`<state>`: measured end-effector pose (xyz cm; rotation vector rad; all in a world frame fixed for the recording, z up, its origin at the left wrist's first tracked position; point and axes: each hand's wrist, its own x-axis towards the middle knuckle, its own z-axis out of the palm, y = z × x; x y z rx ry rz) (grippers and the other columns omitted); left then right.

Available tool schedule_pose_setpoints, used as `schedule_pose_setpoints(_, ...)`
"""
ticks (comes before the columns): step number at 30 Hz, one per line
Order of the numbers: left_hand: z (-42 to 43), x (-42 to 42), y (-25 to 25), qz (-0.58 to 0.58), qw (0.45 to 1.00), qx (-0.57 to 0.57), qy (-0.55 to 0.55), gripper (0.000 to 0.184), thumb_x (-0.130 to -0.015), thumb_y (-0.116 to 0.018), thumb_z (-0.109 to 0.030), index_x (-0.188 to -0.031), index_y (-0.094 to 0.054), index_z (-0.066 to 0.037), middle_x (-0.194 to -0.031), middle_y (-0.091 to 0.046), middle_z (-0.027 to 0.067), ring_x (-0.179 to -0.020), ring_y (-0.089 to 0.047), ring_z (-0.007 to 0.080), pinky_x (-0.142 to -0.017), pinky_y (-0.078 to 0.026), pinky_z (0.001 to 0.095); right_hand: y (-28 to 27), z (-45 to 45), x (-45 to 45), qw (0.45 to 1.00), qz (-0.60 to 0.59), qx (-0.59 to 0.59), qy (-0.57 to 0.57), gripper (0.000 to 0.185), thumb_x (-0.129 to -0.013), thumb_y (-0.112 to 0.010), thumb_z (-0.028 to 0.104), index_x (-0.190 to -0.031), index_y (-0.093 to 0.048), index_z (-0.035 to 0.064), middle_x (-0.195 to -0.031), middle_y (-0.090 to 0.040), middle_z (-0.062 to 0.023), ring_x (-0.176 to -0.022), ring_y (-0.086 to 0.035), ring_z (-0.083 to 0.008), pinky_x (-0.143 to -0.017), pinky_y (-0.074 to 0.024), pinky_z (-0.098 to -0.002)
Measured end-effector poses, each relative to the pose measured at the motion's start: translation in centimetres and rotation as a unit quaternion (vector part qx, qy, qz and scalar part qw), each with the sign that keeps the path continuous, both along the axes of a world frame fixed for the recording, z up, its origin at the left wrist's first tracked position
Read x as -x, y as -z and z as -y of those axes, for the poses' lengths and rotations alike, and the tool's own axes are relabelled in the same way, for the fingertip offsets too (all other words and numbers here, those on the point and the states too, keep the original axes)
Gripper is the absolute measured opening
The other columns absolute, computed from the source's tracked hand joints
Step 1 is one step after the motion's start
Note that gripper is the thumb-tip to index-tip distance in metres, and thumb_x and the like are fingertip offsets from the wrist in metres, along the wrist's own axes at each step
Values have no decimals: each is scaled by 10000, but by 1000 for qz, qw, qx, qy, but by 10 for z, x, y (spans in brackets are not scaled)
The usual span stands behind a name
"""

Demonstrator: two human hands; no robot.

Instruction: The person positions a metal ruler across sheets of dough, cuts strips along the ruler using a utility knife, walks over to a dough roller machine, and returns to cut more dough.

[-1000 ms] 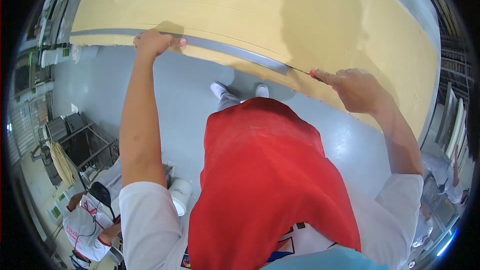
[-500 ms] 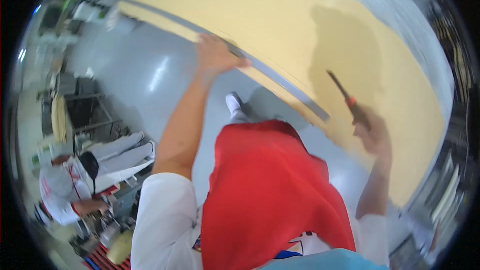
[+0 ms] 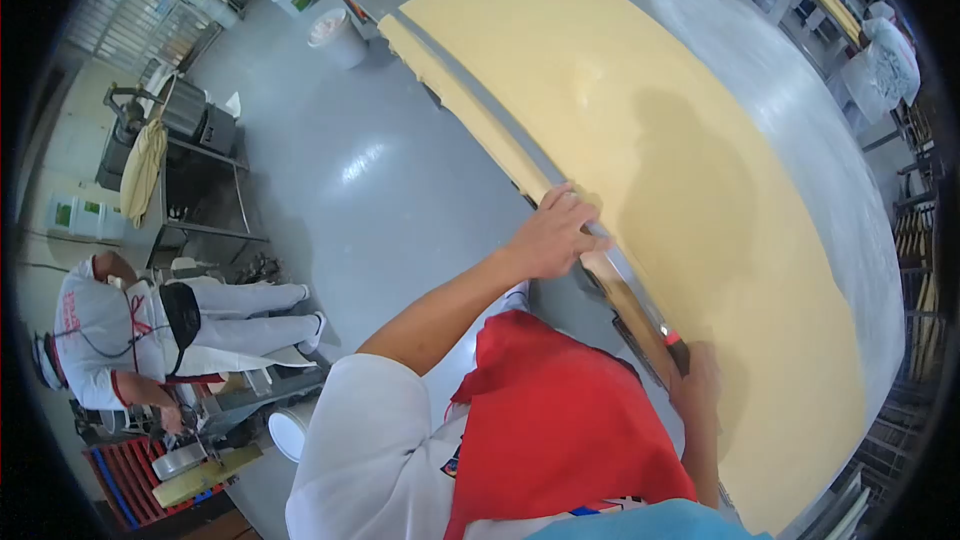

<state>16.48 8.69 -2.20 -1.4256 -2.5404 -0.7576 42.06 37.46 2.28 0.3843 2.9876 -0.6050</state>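
A large yellow dough sheet (image 3: 600, 70) covers much of the metal table (image 3: 790, 70). Along its near edge lies a long grey metal straightedge (image 3: 490, 95), with a narrow dough strip on its outer side. My left hand (image 3: 555, 230) presses on the straightedge around its middle, fingers bent over it. At the straightedge's near end, my right hand (image 3: 695, 380) is wrapped round a red and black knife handle (image 3: 677, 348). The knife's blade is hard to make out against the straightedge.
On the left, a co-worker (image 3: 110, 330) stands by a machine above red crates (image 3: 125, 480). A wheeled metal stand (image 3: 205, 150) and white buckets (image 3: 338, 38) are on that side. Other co-workers (image 3: 885, 55) are at the upper right.
The view has turned along the table. My left hand has slid along the straightedge towards its near end. My right hand has brought the raised knife down beside the straightedge's end.
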Motion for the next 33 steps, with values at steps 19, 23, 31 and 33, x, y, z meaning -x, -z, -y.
schedule_pose_setpoints(19, 121, 209, -47, -8, 993, 93, 66, 264, -829, -769, -221, -1005, -635, -78, -1052, -587, 64, -1061, -541, 282, -1033, -363, 463, 0, 38, 24, 993, -108, -47, 19, 427, -698, -745, -38, -1084, -586, 49, -1057, -645, -165, -944, -652, -401, -762, -545, -495)
schedule_pose_setpoints(23, 127, 206, -42, 13, 993, 102, 57, 267, -826, -764, -221, -1012, -634, -81, -1054, -587, 69, -1057, -541, 285, -1023, -366, 454, -6, 50, 32, 995, -79, -33, 57, 326, -734, -713, -59, -1029, -595, 12, -1023, -643, -194, -970, -634, -429, -795, -512, -506)
schedule_pose_setpoints(31, 128, 209, -36, -6, 995, 79, 59, 253, -855, -718, -260, -1009, -641, -74, -1025, -578, 73, -1041, -543, 292, -1036, -361, 456, -1, 50, 33, 994, -70, -46, 67, 355, -728, -705, -59, -1054, -591, 25, -1029, -649, -188, -941, -648, -429, -774, -528, -503)
schedule_pose_setpoints(33, 127, 210, -36, 3, 995, 85, 56, 256, -853, -721, -258, -1014, -643, -75, -1028, -578, 74, -1044, -543, 292, -1038, -362, 458, 2, 47, 33, 994, -71, -45, 66, 356, -729, -705, -59, -1056, -592, 25, -1034, -649, -189, -943, -649, -430, -776, -530, -502)
